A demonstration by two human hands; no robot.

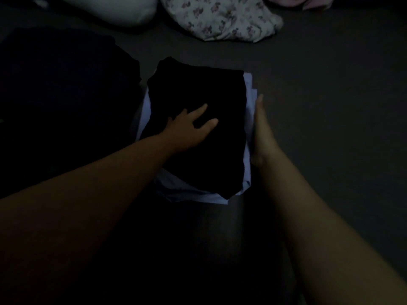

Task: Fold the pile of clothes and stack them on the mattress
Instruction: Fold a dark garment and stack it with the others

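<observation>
Dim room, grey mattress point(319, 89). Stack: black garment point(193, 93) folded atop pale garment point(193, 195), between the hands. Left hand point(189, 126): flat, fingers spread, pressing the black top, likely to steady it. Right hand point(261, 133): straight, edge-on against the stack's side, apparently squaring it. Dark pile point(66, 95): beyond the left forearm, seemingly unfolded. Floral cloth point(222, 16) and white pillow point(114, 9): far ahead, not obstructing.

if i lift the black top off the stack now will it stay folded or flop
Probably flop: the black top looks like soft cloth, its edges rounded and draped over the pale clothes beneath. It seems light and could sag unless held from below. The left hand lies flat on it; the right hand steadies the stack's side.
</observation>
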